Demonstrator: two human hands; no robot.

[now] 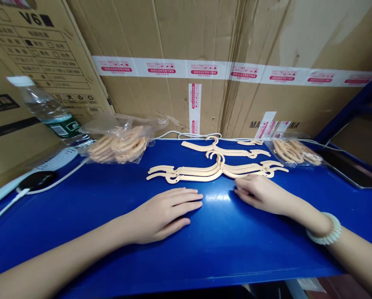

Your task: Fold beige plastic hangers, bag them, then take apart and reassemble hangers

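Note:
My left hand (164, 211) lies flat on the blue table (111, 232), fingers stretched out, holding nothing. My right hand (257, 192) rests on the table with fingers loosely curled, its fingertips just below a stack of cream plastic hangers (217, 171). A second cream hanger (226, 150) lies just behind the stack. A white bead bracelet (326, 231) sits on my right wrist.
A clear bag of tan plastic parts (120, 143) lies at back left, another bag (294, 151) at back right. A water bottle (49, 110), a black puck with white cable (36, 180) and a dark tablet (351, 168) sit at the sides. Cardboard boxes (204, 62) wall the back.

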